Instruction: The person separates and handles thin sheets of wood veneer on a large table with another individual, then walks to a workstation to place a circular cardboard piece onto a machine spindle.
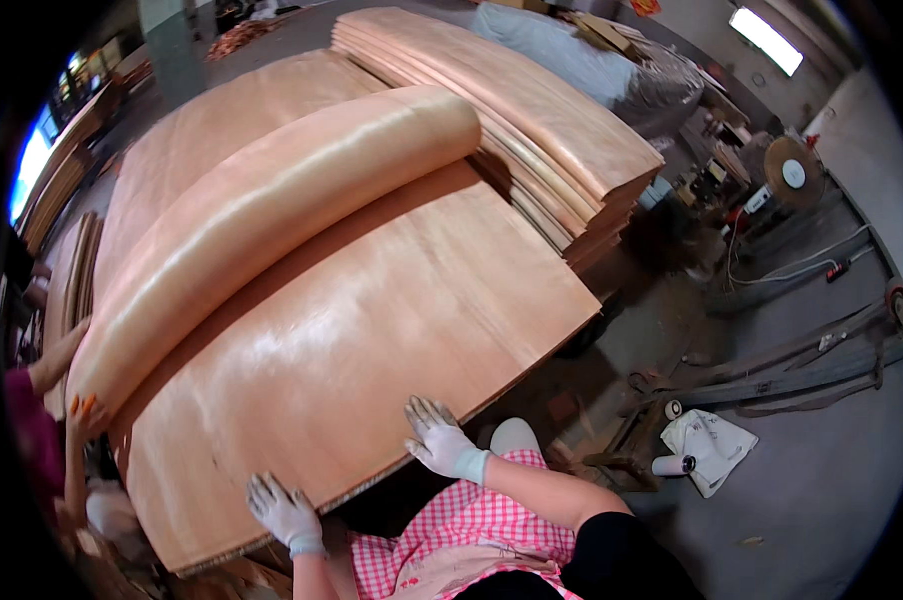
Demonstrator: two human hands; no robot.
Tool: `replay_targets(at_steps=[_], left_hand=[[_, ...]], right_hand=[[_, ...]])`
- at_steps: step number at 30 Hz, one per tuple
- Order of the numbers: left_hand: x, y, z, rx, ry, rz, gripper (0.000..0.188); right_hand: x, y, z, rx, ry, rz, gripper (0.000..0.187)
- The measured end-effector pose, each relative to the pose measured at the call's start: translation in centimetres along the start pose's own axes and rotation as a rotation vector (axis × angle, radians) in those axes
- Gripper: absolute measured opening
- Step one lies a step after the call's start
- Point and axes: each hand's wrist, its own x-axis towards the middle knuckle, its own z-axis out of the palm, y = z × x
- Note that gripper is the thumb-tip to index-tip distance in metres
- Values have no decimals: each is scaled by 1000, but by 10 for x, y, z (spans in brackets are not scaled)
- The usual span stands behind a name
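Pink-and-white checked fabric forms the apron (462,510) worn at the near side of the hands. White gloves with grey-soiled fingers cover both hands. The left hand (287,512) rests palm down at the near edge of the flat veneer sheet (372,320), fingers extended and released. The right hand (442,440) rests on the same edge, farther to the right, fingers likewise extended; neither hand grasps anything. The flat veneer sheet spreads directly forward of both hands, its surface smooth and reddish-tan.

To the right of the right hand, well apart from it, a white bag (722,447) lies beside a white cylindrical container (672,466) with a dark end. To the left of the left hand, a co-worker's hand (89,413) is at the left end of the curled veneer sheet (272,200). This curl lies across the work, beyond both hands. Farther forward and right, a pile of folded veneer (512,90) lies lengthwise. Behind that pile is pale blue-grey plastic sheeting (562,55).
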Motion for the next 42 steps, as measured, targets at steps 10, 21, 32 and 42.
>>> replay_targets(at_steps=[10,21,32,42], left_hand=[[7,21,-7,152,-26,61,56],[56,142,-71,-410,-428,62,93],[-46,694,-211,-1528,-1493,-121,24],[36,903,-190,-1658,-1133,-109,17]], right_hand=[[6,264,-170,-388,441,973,73],[-56,188,-261,510,467,578,63],[-125,180,-465,2095,1121,581,49],[-66,308,-566,1876,1012,478,44]])
